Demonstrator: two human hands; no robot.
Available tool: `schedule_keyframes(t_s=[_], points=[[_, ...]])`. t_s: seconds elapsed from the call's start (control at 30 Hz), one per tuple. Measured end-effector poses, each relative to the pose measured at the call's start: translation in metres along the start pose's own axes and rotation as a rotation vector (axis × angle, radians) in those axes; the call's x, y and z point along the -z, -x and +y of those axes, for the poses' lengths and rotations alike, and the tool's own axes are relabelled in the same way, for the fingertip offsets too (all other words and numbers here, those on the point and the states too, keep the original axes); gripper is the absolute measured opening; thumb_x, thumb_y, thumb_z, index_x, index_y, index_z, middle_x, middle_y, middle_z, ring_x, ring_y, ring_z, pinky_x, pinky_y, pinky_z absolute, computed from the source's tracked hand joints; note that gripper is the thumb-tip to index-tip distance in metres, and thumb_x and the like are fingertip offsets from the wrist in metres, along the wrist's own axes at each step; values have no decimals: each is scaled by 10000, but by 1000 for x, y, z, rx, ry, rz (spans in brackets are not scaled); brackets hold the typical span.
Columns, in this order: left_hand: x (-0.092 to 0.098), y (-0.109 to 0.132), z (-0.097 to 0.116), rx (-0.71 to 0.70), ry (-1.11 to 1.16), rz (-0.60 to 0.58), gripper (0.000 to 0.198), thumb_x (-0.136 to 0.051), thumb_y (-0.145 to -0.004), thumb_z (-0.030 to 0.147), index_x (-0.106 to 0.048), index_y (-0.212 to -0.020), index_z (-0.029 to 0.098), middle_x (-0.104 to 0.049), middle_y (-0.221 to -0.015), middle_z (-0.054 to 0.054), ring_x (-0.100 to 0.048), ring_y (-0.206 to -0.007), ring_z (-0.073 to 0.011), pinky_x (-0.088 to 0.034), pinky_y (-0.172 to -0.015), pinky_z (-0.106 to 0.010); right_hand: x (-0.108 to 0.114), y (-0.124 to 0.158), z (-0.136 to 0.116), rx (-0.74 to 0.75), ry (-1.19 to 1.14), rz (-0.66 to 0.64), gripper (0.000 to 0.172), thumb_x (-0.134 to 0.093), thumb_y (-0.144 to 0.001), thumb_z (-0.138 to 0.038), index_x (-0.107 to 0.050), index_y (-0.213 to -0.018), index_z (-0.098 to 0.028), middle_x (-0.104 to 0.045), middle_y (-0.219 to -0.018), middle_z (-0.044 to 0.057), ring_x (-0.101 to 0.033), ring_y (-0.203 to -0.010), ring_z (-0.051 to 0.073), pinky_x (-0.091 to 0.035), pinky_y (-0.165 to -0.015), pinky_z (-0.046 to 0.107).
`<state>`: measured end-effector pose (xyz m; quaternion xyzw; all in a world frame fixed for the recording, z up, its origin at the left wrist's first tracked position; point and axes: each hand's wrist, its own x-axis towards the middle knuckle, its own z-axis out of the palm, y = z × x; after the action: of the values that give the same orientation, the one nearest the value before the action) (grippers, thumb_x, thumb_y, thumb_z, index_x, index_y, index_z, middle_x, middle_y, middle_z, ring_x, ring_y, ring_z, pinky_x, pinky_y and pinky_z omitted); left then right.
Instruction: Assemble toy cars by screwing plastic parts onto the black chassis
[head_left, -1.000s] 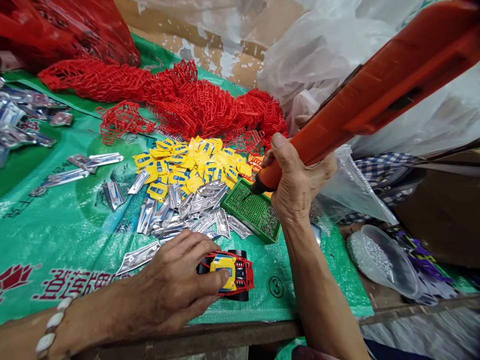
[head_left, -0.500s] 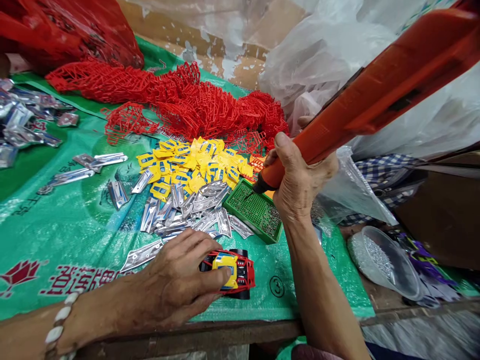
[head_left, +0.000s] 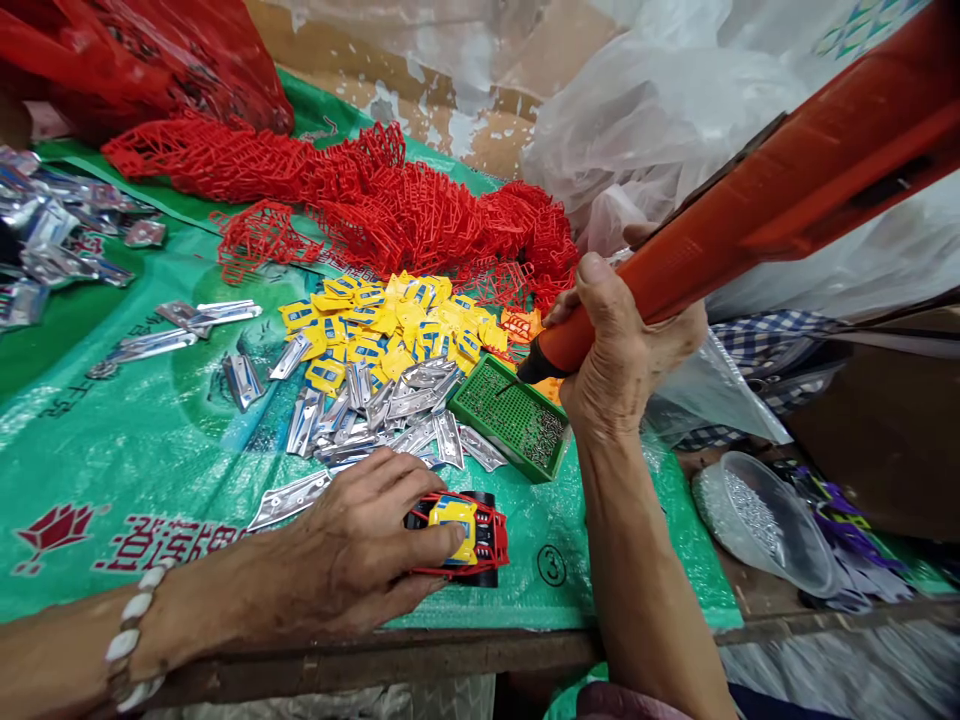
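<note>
My left hand [head_left: 375, 545] grips a toy car [head_left: 491, 540] with a red frame, black wheels and a yellow body plate; the thumb presses on the plate. The car rests on the green sheet near the front edge. Wrapped around the lower end of an orange electric screwdriver [head_left: 712, 240], my right hand [head_left: 622, 340] holds it tilted. Its thin bit reaches down into a green perforated tray [head_left: 510, 425] of small dark screws. Whether a screw sits on the bit is too small to tell.
Yellow plates [head_left: 405, 320] and silvery strips [head_left: 360, 410] are heaped left of the tray. Red plastic frames [head_left: 405, 210] lie behind them. A clear tub [head_left: 817, 560] of small metal pieces stands at the right, below plastic bags [head_left: 630, 110]. The wooden edge [head_left: 420, 655] runs along the front.
The screwdriver and my right hand appear slightly farther right, with the bit still over the tray. My left hand keeps its hold on the toy car. The view has shifted a little.
</note>
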<state>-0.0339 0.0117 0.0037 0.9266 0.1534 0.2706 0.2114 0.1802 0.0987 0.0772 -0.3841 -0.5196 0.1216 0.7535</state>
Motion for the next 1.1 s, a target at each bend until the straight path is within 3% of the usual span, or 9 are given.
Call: schedule_keyframes(t_s=[0.17, 0.27, 0.4, 0.6, 0.73, 0.83, 0.93, 1.1], points=[[-2, -2, 1, 9, 21, 79, 272, -594, -964, 442, -635, -1071, 195, -653, -1070, -135, -586, -949, -289, -480, -797, -445, -1, -5, -8, -25, -64, 21, 319, -821, -722, -297, -604, -932, -194, -547, -605, -83, -528, -427, 87, -441, -409, 227], [-4, -4, 1, 4, 66, 141, 239, -510, -1022, 365, -662, -1023, 180, -676, -1066, -129, -602, -926, -259, -474, -780, -399, -3, -5, -24, -67, -102, 37, 280, -776, -724, -256, -611, -932, -168, -538, -571, -83, -525, -431, 89, -446, -416, 226], [-5, -7, 1, 37, 128, 199, 193, -534, -1016, 265, -683, -949, 163, -694, -1082, -109, -612, -954, -230, -466, -834, -373, -6, 1, -61, -157, -118, 70, 279, -753, -654, -251, -619, -887, -176, -563, -610, -60, -496, -426, 91, -408, -381, 245], [-7, -7, 0, 94, 219, 259, 295, -573, -1007, 415, -681, -1054, 145, -743, -966, -78, -671, -910, -208, -490, -842, -353, -7, 20, -107, -241, -79, 27, 155, -646, -657, -231, -651, -809, -198, -490, -488, -84, -434, -427, 85, -388, -380, 244], [-8, -6, -2, 108, 201, 269, 345, -587, -995, 435, -672, -1105, 119, -742, -967, -96, -680, -912, -218, -504, -836, -357, -8, 32, -113, -223, -114, -5, 176, -681, -653, -257, -694, -821, -207, -516, -500, -69, -434, -408, 94, -376, -359, 269], [-8, -5, -3, 89, 178, 262, 375, -572, -998, 452, -656, -1140, 115, -738, -986, -107, -678, -913, -230, -505, -835, -367, -13, 39, -114, -245, -112, -11, 9, -653, -664, -219, -645, -665, -223, -508, -503, -61, -456, -419, 105, -376, -366, 275], [-9, -5, -4, 86, 166, 256, 376, -565, -997, 456, -642, -1148, 121, -734, -1005, -112, -675, -927, -237, -505, -840, -369, -16, 44, -115, -266, -110, -87, 168, -625, -704, -189, -541, -563, -224, -509, -542, -59, -472, -453, 93, -388, -394, 256], [-10, -7, -5, 63, 156, 257, 367, -558, -1004, 435, -628, -1129, 97, -731, -987, -113, -675, -909, -241, -504, -817, -365, -16, 49, -113, -222, -101, -127, 182, -657, -735, -244, -549, -590, -239, -502, -577, -46, -459, -472, 106, -382, -391, 271]])
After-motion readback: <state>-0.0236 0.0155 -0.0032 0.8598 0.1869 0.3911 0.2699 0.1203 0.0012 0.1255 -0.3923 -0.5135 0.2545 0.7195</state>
